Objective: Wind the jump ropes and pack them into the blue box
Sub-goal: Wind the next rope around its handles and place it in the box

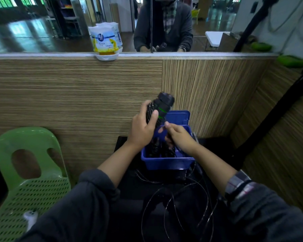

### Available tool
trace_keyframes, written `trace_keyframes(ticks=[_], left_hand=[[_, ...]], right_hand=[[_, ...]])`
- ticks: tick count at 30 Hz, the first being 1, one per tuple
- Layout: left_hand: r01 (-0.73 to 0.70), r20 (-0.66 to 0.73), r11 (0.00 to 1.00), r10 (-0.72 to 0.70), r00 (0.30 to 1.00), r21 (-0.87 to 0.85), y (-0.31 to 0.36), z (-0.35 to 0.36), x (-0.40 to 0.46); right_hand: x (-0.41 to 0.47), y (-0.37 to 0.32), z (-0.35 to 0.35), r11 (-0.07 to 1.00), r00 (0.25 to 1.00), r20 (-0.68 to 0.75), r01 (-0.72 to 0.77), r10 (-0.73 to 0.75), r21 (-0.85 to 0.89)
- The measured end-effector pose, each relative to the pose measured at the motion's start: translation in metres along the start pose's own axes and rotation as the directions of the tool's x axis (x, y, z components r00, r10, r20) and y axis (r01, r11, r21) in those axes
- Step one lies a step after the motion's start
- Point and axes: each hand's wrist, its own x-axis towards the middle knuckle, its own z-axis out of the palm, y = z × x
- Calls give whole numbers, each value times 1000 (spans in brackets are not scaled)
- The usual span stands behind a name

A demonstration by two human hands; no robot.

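Observation:
My left hand [143, 128] grips a pair of black jump rope handles [162, 106] with thin green rings, held upright and tilted right, above the blue box [166, 163]. Black rope is wound around the handles under my fingers. My right hand [177, 135] is closed on the lower part of the bundle just over the box opening. The box sits on a dark surface in front of me, its lid [178, 117] standing open at the back. Dark wound ropes show inside the box. A loose black rope [180, 203] lies in loops on my lap below the box.
A green plastic chair [30, 173] stands at my left. A wood-grain partition [77, 95] rises close behind the box, with a glass pane on top. A white air-freshener pack [106, 41] sits on its ledge. A black pole [273, 117] slants at the right.

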Motion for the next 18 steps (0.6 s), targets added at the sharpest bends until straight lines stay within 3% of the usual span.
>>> trace_keyframes(ticks=[4,8,11,14,18], left_hand=[[64,-101,991,-51,994,121,-5,-6,13],[147,-186,973,-114,976,175,-7,-11,21],[273,-262,937,-213,941,219,-16,-20,29],[327,-301,896,-236,924,302,-33,-31,31],[385,-198,773,-330,923,505,-49,-28,20]], right_hand=[[-4,0,17,1000,999,-44,-17,17,18],[-11,11,30,943,995,-78,30,-58,-331],[-25,16,34,901,998,-55,13,-41,-433],[-39,12,39,806,992,-33,78,-120,-587],[-52,-12,49,604,966,117,237,-232,-761]])
